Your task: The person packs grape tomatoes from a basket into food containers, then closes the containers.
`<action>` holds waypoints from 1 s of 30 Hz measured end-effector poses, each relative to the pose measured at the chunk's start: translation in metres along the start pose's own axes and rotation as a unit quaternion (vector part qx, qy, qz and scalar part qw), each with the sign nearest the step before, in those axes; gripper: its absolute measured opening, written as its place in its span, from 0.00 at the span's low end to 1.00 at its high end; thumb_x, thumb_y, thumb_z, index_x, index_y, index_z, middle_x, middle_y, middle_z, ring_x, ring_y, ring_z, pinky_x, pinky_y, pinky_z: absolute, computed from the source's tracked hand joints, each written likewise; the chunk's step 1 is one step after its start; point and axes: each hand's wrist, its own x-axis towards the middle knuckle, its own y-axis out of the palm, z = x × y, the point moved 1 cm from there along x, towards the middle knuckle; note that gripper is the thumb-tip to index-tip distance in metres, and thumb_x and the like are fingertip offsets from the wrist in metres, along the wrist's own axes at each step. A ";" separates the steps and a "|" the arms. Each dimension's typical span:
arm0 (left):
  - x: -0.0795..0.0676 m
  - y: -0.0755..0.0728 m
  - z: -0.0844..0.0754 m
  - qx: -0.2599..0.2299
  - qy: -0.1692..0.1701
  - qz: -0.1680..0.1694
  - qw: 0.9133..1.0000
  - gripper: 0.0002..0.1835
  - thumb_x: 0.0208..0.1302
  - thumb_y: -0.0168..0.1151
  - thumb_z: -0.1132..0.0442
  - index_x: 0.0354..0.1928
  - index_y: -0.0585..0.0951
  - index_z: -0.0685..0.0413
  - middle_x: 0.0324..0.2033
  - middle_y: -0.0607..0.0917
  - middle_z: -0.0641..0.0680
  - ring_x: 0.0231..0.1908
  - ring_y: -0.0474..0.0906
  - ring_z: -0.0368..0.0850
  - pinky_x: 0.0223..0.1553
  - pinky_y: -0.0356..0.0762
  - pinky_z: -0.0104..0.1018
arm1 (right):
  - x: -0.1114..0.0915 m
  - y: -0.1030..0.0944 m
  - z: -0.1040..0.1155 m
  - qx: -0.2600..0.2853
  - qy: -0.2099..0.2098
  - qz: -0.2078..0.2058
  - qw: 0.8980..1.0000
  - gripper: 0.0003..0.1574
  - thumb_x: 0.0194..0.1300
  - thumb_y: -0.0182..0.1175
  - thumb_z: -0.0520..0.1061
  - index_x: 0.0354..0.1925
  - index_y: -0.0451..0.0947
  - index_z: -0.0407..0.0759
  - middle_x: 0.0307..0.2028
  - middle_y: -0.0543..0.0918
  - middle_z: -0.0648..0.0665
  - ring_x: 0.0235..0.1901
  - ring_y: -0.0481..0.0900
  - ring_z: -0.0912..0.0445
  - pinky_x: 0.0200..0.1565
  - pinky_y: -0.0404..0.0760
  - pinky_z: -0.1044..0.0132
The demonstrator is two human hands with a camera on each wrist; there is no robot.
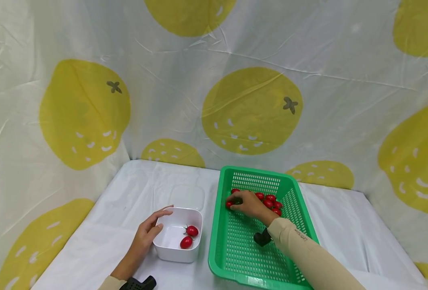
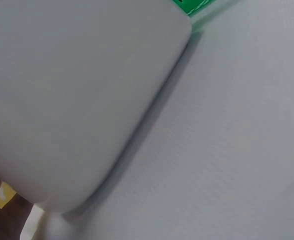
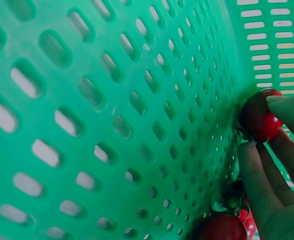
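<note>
In the head view, my left hand (image 1: pixel 146 230) rests on the left side of a square white container (image 1: pixel 177 254), its fingertips and thumb over the rim. Two red cherry tomatoes (image 1: pixel 186 242) lie inside that container, on its right side. My right hand (image 1: pixel 249 204) reaches into a green perforated basket (image 1: pixel 215 241) and pinches a cherry tomato (image 3: pixel 259 116) between thumb and fingers, close to the basket wall. Below those fingers, in the right wrist view, sits another cherry tomato (image 3: pixel 221 229). The left wrist view shows the container's outer wall (image 2: pixel 87 90) up close.
Several more cherry tomatoes (image 1: pixel 268 203) are grouped in the far part of the basket, right of my hand. A clear flat lid (image 1: pixel 187 196) lies behind the white container. White cloth (image 1: pixel 105 237) covers the table, and a lemon-print curtain (image 1: pixel 170 92) surrounds it.
</note>
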 end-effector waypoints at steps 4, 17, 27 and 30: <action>0.000 -0.001 0.001 -0.001 0.000 -0.002 1.000 0.19 0.70 0.42 0.74 0.60 0.73 0.62 0.65 0.70 0.62 0.69 0.60 0.40 0.65 0.52 0.20 | 0.001 0.001 0.000 -0.004 0.001 0.001 1.000 0.15 0.60 0.66 0.39 0.47 0.83 0.43 0.44 0.84 0.47 0.47 0.79 0.51 0.50 0.79 0.54; 0.001 -0.001 0.003 -0.001 -0.005 -0.002 1.000 0.20 0.70 0.43 0.75 0.60 0.73 0.61 0.65 0.70 0.61 0.69 0.60 0.39 0.65 0.51 0.20 | 0.001 0.002 0.002 -0.011 -0.018 -0.014 1.000 0.17 0.59 0.67 0.36 0.48 0.81 0.40 0.44 0.84 0.44 0.45 0.82 0.50 0.48 0.80 0.54; 0.001 0.001 0.000 0.000 -0.004 -0.006 1.000 0.20 0.70 0.43 0.74 0.60 0.74 0.59 0.65 0.70 0.62 0.68 0.61 0.39 0.65 0.51 0.20 | 0.000 0.004 -0.001 -0.018 -0.021 -0.035 0.999 0.17 0.58 0.67 0.36 0.48 0.81 0.39 0.44 0.85 0.44 0.45 0.82 0.50 0.48 0.81 0.54; 0.001 0.000 0.001 0.000 -0.001 -0.002 1.000 0.20 0.69 0.43 0.75 0.60 0.73 0.60 0.65 0.70 0.62 0.68 0.60 0.40 0.65 0.52 0.20 | 0.000 0.004 -0.001 -0.017 -0.018 -0.036 0.999 0.16 0.59 0.67 0.37 0.47 0.81 0.39 0.43 0.85 0.45 0.44 0.83 0.50 0.48 0.81 0.54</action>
